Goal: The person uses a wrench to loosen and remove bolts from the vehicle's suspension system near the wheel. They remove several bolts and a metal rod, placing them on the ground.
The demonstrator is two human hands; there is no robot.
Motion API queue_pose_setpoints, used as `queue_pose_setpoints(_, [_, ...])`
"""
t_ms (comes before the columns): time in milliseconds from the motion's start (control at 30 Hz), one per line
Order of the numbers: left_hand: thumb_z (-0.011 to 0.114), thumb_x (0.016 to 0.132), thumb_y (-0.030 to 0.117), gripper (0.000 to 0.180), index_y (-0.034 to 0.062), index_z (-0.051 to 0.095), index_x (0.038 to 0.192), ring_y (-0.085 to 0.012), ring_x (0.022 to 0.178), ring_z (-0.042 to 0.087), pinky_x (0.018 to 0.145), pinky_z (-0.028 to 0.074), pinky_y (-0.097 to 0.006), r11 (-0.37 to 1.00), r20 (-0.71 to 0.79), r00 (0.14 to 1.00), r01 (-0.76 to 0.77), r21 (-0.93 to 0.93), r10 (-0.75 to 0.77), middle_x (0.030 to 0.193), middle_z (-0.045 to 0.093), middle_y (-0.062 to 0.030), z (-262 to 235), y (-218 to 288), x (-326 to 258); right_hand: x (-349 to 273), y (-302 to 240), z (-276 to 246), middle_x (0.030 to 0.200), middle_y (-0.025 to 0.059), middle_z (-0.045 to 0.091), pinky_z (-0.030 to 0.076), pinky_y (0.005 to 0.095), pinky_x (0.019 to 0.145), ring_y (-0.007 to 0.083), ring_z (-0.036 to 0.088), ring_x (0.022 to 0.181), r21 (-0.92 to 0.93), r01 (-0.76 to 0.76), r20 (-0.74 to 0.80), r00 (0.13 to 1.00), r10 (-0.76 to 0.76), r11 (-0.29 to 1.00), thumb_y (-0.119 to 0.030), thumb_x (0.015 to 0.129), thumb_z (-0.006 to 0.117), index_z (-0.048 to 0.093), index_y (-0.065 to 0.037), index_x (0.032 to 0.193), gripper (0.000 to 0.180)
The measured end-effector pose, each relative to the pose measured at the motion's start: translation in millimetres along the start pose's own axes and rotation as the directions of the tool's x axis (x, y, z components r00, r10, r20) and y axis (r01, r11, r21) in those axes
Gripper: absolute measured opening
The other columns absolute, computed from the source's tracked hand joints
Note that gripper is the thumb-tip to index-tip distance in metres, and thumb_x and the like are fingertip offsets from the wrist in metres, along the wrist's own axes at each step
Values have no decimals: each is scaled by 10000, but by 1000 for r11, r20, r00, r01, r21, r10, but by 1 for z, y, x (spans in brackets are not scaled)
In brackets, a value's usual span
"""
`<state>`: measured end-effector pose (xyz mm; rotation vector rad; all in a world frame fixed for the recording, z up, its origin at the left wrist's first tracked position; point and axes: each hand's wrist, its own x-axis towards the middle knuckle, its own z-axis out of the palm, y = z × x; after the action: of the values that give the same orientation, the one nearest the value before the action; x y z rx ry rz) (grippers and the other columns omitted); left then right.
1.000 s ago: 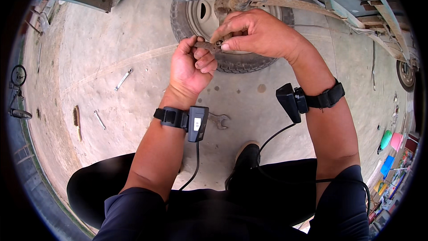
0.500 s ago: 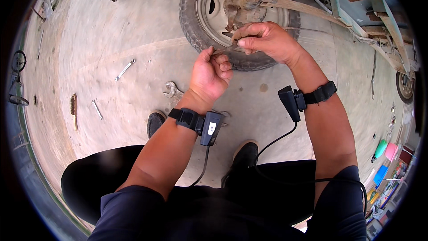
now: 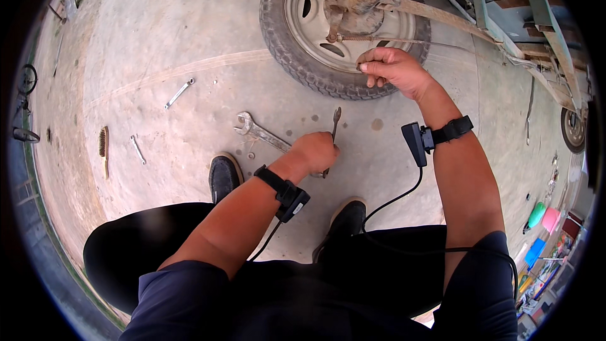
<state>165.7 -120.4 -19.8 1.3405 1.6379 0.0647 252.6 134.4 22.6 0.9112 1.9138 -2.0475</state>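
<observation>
Dark brown metal, apparently rusted, makes up the slim, flat-ended bar (image 3: 336,120) gripped by the left hand (image 3: 314,153) over the pale concrete floor (image 3: 145,44), near the middle of the scene. Left hand: fingers curled closed round the shank, back of the hand uppermost. Right hand (image 3: 398,71): half-curled, thumb and forefinger meeting at the tips, in front of the near side of the black treaded rubber tyre (image 3: 297,63); whether they pinch a small part is too fine to tell.

Handling, as judged: the left grip should be firm and mid-shank, the bar's far end well clear of the tyre; the right pinch should be steady, so that any small part is not dropped. Care is advised around the large grey steel open-ended spanner (image 3: 268,137) lying left of the bar.

Condition: bar's far end slightly widened, surface dull; near end protrudes below the fist; middle hidden by the fingers.
</observation>
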Motion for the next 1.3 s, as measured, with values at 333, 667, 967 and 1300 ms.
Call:
queue_pose_setpoints(333, [477,1040,401,409,19,614,1086,-190,850,693,680,518,-310,391,34,978,115,-913,-207,901,691,-106,-42,-9,9,7,-9,20,900,4,681,462,227,622,93,652,727,-72,-45,108,993,52,996,-197,911,689,659,-14,1115,276])
queue_pose_setpoints(667, [498,1055,335,273,96,611,1123,-179,847,688,664,485,-284,-229,-109,992,-121,-966,-62,965,698,-38,-64,-18,10,9,-18,30,947,5,702,469,229,634,84,635,750,-101,19,135,991,-5,995,-178,899,723,692,-41,1117,259])
queue_pose_setpoints(967, [582,1019,225,141,118,625,1099,-131,884,687,681,480,-257,-336,-184,983,-176,-925,-10,1021,708,-9,-65,-18,11,13,-24,36,912,12,698,475,233,642,88,625,749,-81,72,186,981,-56,994,-132,873,742,689,-34,1093,246])
queue_pose_setpoints(1300, [587,1013,187,150,116,639,1135,-103,909,672,676,469,-248,-288,-233,972,-230,-930,-25,1029,703,4,-66,-17,13,11,-25,35,894,15,689,482,239,636,91,624,744,-70,72,152,987,-61,995,-115,868,742,683,-29,1074,231])
